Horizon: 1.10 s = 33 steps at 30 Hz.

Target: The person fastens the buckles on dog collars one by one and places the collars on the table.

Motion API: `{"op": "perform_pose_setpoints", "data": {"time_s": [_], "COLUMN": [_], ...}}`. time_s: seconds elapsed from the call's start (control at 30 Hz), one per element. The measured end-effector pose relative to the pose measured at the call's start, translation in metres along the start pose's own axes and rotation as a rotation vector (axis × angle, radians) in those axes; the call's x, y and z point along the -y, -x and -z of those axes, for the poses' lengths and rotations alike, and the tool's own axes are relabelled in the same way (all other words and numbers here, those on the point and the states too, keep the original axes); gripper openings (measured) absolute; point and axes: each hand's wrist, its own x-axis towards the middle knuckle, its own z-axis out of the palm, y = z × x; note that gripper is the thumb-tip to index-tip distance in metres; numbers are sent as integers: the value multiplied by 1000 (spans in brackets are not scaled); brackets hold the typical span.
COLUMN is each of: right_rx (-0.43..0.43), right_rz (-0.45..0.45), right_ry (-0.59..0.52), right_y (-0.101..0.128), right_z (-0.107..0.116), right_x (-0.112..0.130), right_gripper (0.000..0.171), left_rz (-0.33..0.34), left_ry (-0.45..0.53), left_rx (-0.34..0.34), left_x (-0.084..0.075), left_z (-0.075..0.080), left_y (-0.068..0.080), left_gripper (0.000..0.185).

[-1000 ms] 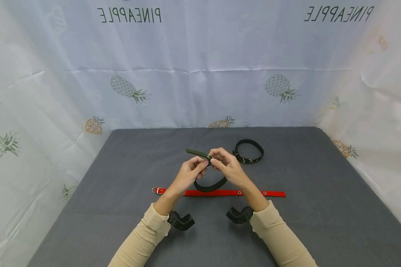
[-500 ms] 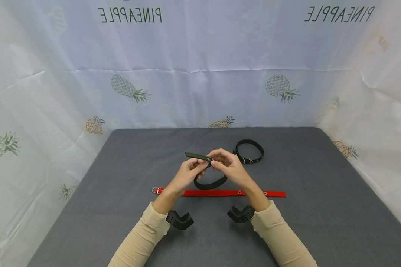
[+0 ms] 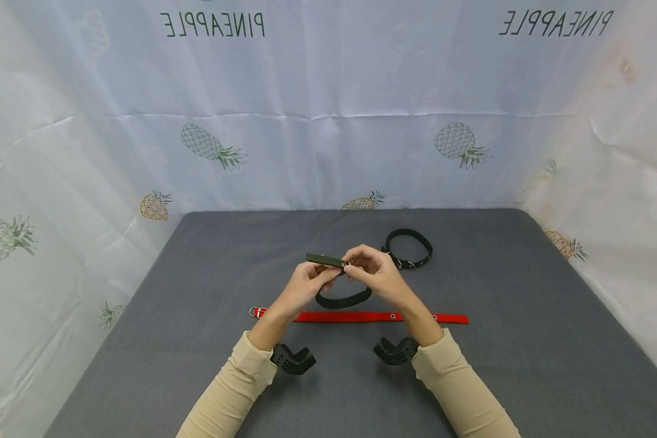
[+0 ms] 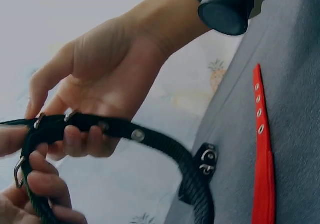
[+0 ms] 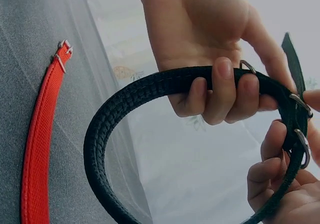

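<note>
Head view: a grey tabletop (image 3: 471, 377) is seen, walled on three sides by a white curtain printed with pineapples (image 3: 328, 152). Across the tabletop's near middle a red collar (image 3: 361, 317) is laid flat, its long axis running left to right, buckle at the left end. A second black collar (image 3: 409, 247), closed into a ring, is set further back and to the right, well apart from the red one. Above the gap between them a dark collar (image 3: 344, 298) is held clear of the tabletop by both hands, its loop hanging toward the person and its free strap end pointing left and away. The left hand (image 3: 305, 286) is curled round the strap just beside the buckle; the right hand (image 3: 376, 274) is pinched on the buckle end, fingertips almost touching those of the left. The metal buckle (image 5: 301, 146) is best seen in the right wrist view, between the two hands. Both hands are equally near it. Open tabletop is left on either side and toward the person.
</note>
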Motion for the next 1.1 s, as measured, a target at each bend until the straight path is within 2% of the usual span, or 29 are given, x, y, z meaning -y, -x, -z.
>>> {"op": "perform_pose_setpoints", "data": {"time_s": [0.13,0.27,0.47,0.8,1.1], "right_rx": [-45,-92,-54,-21,-61], "right_rz": [-31,-94,-132,-111,-152], "right_ry": [4,19,32,-10,-38], "right_y": [0,0,0,-1,0], "right_z": [-1,-1,0,2,2], "right_x": [3,4,3,5,6], "right_gripper": [23,33,33,33,33], "left_rz": [30,16,-28,-32,-120], "left_ry": [-58,-109,-137,-166,-144], "left_rx": [7,32,56,31,-9], "left_x": [-2,-2,0,-1,-2], "left_z": [2,3,3,4,5], "left_y": [2,2,2,1,1], "left_gripper": [28,33,35,33,30]}}
